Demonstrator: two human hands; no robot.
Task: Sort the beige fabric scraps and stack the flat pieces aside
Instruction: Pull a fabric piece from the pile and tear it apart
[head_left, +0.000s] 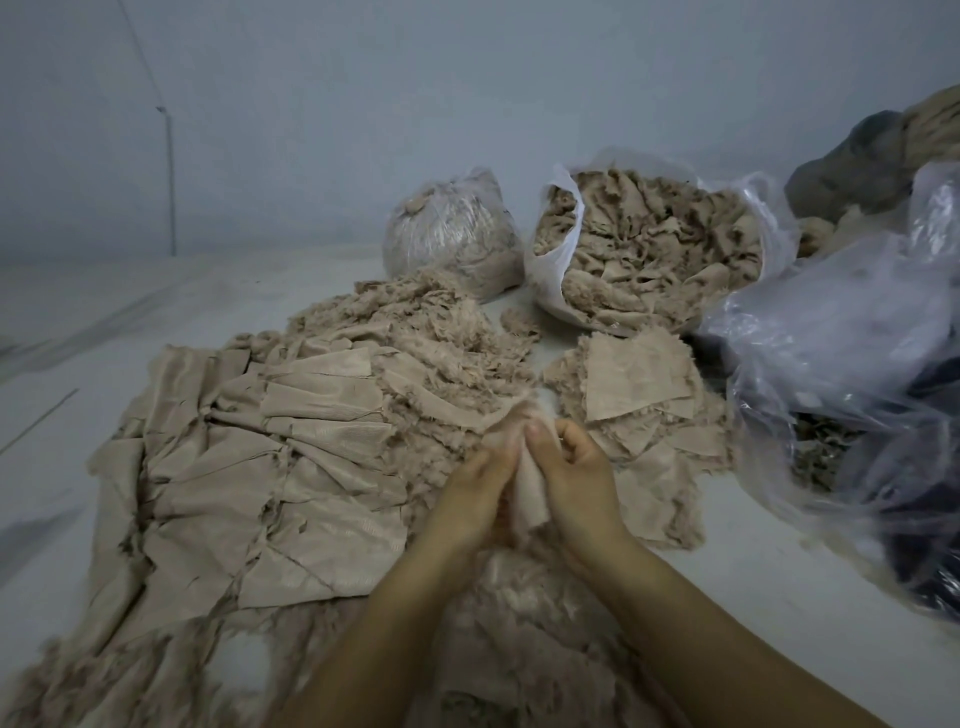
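Small beige fabric scrap (527, 480) largely concealed between the left hand (475, 491) and right hand (576, 475); its outline cannot be told. Large clear plastic bag of dark cloth (852, 364) cut off by the right edge. Fluffy beige scrap heap (498, 613) beneath the forearms blurred, running off the bottom edge.
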